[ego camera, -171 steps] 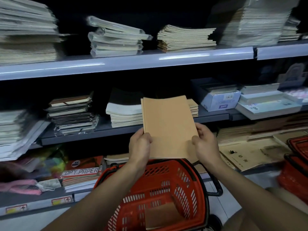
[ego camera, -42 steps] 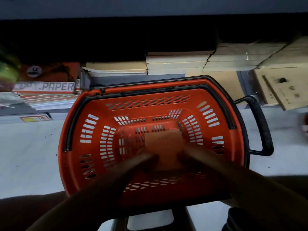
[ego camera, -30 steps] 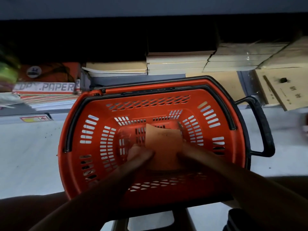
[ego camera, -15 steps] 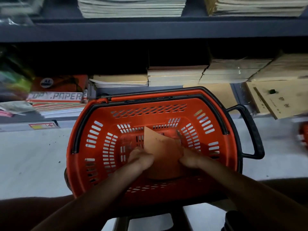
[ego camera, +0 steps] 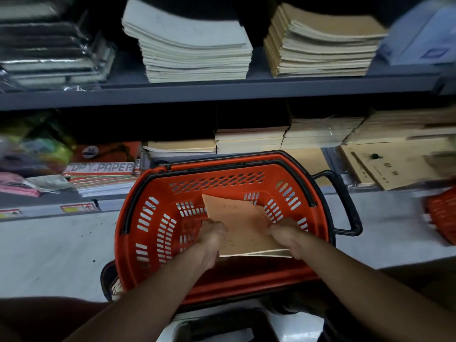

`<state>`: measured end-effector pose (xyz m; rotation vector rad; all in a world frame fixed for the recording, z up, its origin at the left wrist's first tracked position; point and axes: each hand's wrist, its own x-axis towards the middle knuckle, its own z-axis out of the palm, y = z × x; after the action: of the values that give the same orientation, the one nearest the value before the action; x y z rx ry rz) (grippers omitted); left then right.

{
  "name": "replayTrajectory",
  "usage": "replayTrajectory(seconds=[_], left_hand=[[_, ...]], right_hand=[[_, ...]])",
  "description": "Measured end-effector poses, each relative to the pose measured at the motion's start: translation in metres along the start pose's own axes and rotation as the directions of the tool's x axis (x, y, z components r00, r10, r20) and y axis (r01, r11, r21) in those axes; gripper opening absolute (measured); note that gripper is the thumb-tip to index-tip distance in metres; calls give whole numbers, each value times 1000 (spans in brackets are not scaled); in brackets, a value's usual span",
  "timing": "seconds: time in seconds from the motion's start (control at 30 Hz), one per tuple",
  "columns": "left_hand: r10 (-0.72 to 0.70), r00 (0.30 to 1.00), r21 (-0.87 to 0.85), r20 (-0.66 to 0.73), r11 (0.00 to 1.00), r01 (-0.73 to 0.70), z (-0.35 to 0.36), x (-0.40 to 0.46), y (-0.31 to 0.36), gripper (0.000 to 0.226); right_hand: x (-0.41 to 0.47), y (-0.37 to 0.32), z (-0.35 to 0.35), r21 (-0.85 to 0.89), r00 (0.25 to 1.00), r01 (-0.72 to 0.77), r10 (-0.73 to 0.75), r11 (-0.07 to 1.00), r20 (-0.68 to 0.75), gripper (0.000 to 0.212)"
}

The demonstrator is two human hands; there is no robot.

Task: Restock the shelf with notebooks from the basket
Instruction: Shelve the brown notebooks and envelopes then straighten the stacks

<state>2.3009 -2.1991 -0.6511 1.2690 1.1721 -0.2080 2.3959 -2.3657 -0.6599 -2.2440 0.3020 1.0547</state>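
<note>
A small bundle of brown-covered notebooks (ego camera: 243,227) is lifted, tilted, above the inside of the red basket (ego camera: 148,245). My left hand (ego camera: 212,234) grips its left edge and my right hand (ego camera: 286,234) grips its right edge. On the grey shelf (ego camera: 222,91) above lie a stack of brown notebooks (ego camera: 320,48) and a stack of pale ones (ego camera: 192,50).
The basket's black handle (ego camera: 345,201) sticks out to the right. The lowest shelf holds a copy paper pack (ego camera: 101,167), brown notebook stacks (ego camera: 249,140) and brown envelopes (ego camera: 394,166). A second red basket (ego camera: 441,213) shows at the right edge. Wrapped dark notebooks (ego camera: 49,50) lie upper left.
Both hands have taken hold of the notebooks at the basket's bottom and raised them, tilting. My view has swung upward, bringing the middle shelf's stacks into sight.
</note>
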Motion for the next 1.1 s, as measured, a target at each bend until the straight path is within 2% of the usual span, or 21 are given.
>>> replayTrajectory(seconds=[0.1,0.13,0.2,0.37,0.53,0.67,0.77,0.87,1.0,1.1], left_hand=[[73,996,-97,-45,992,-77,-2,-24,6,46],[85,995,-100,-46,991,-89,-3,-30,7,40],[115,992,-119,-46,986,-120,-7,-45,12,15],[208,976,-99,-68,972,-214,-20,-72,20,10],[315,946,-92,-76,942,-322,-27,-114,33,18],[382,913,-134,-141,907,-400,-28,-142,43,21],[436,883,-188,-174,865,-465,-30,-171,52,14],[483,852,-241,-202,818,-521,-29,-188,62,20],[544,817,-264,-191,773,-577,-27,-208,83,26],[652,743,-221,-152,710,-669,-26,-220,102,25]], right_hand=[[-23,-7,-11,111,997,36,-29,993,-68,14],[-31,-8,-15,155,996,58,-47,986,-73,14],[-45,-8,-23,237,995,91,-80,967,-58,12],[-81,-10,-42,374,986,153,-168,915,8,30],[-126,-14,-52,491,956,281,-283,825,-73,39],[-162,-16,-60,526,898,436,-392,730,-200,44],[-181,-17,-67,528,854,519,-425,672,-299,50],[-195,-21,-77,623,821,569,-411,537,-396,50],[-214,-34,-90,519,712,703,-475,487,-518,60],[-220,-44,-103,438,632,772,-481,461,-607,51]])
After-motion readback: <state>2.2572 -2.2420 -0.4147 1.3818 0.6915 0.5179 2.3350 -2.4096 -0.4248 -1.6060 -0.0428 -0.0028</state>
